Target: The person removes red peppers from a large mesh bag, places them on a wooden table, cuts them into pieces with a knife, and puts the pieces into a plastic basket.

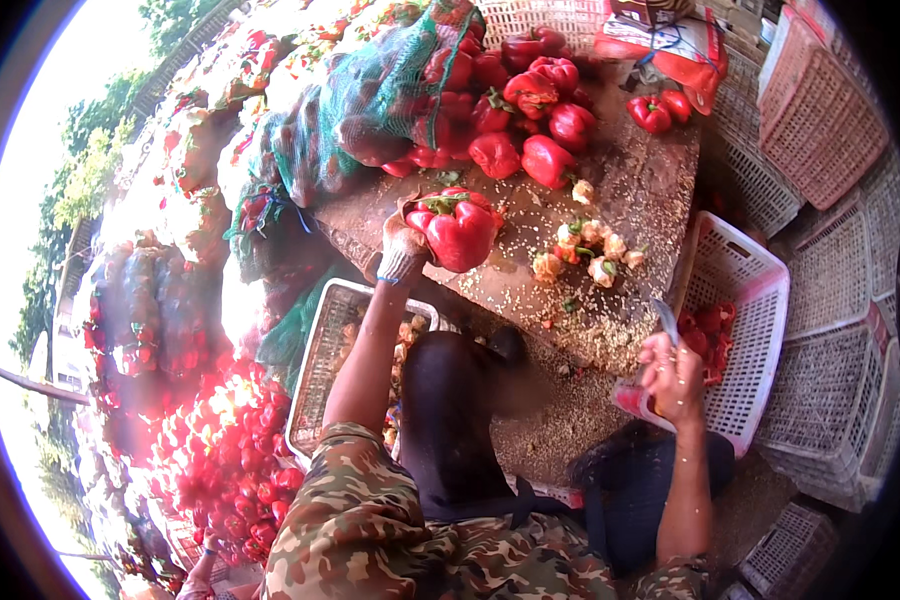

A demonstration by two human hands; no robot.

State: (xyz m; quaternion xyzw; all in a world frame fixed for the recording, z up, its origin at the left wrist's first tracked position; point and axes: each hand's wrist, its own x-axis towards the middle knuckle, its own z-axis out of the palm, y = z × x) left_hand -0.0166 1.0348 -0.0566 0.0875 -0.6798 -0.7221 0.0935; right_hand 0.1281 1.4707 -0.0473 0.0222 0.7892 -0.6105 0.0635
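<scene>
My left hand (405, 244), in a worn work glove, grips a whole red bell pepper (457, 229) above the near left part of a wooden table (637, 180). A small knife (667, 321) is in my right hand (673, 375), its blade pointing up and away from me. That hand is bare and hovers over the left edge of a white plastic basket (757, 330). Red pepper pieces (709, 341) lie in the basket. Cut-out pepper cores (602, 270) and scattered seeds sit on the table between my hands.
Whole red peppers (547, 161) spill from a green mesh sack (375, 97) at the table's back. A crate of cores (295, 420) stands by my left leg. Stacked crates (817, 397) rise at right. A pepper heap (225, 457) and another person's arm (204, 566) are at lower left.
</scene>
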